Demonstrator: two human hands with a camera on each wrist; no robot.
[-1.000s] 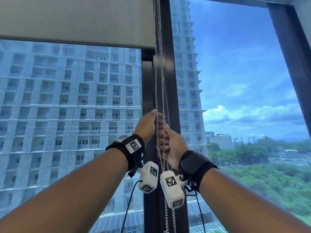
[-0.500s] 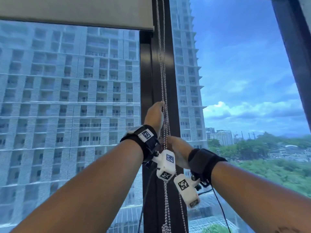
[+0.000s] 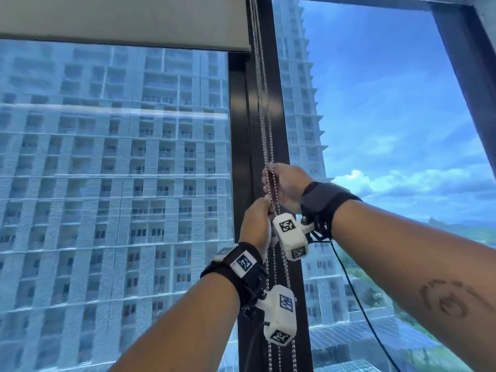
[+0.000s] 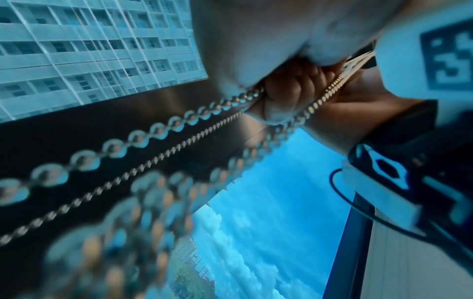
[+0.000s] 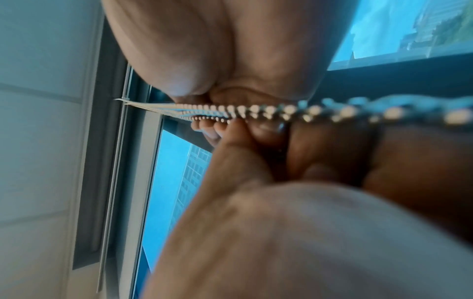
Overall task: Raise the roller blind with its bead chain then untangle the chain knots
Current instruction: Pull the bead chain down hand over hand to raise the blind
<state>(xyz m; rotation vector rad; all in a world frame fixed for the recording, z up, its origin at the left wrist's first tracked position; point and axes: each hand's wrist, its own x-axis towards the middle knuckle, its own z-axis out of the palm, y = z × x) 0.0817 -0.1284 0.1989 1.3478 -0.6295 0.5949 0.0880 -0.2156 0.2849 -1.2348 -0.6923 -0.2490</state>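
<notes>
The beige roller blind (image 3: 123, 20) covers only the top of the left pane. Silver bead chain (image 3: 264, 108) hangs in several strands down the black mullion. My right hand (image 3: 285, 183) grips the strands, fingers curled round them. Just below it my left hand (image 3: 255, 224) grips the same bundle. The left wrist view shows curled fingers (image 4: 281, 95) closed on the bead chain (image 4: 158, 127), with blurred strands nearer the lens. In the right wrist view the bead chain (image 5: 256, 111) runs between palm and fingers (image 5: 235, 139). Below the hands the chain continues down past the wrist cameras.
A black mullion (image 3: 241, 157) divides the two glass panes. A tall apartment tower (image 3: 107, 170) stands outside on the left; sky and trees lie to the right. A dark frame (image 3: 467, 63) slants down the right edge. A black cable (image 3: 351, 291) hangs from my right wrist.
My right hand has risen above my left and taken a higher hold on the chain, while the left hand has dropped lower. The blind's bottom edge sits somewhat lower in view than half a second ago.
</notes>
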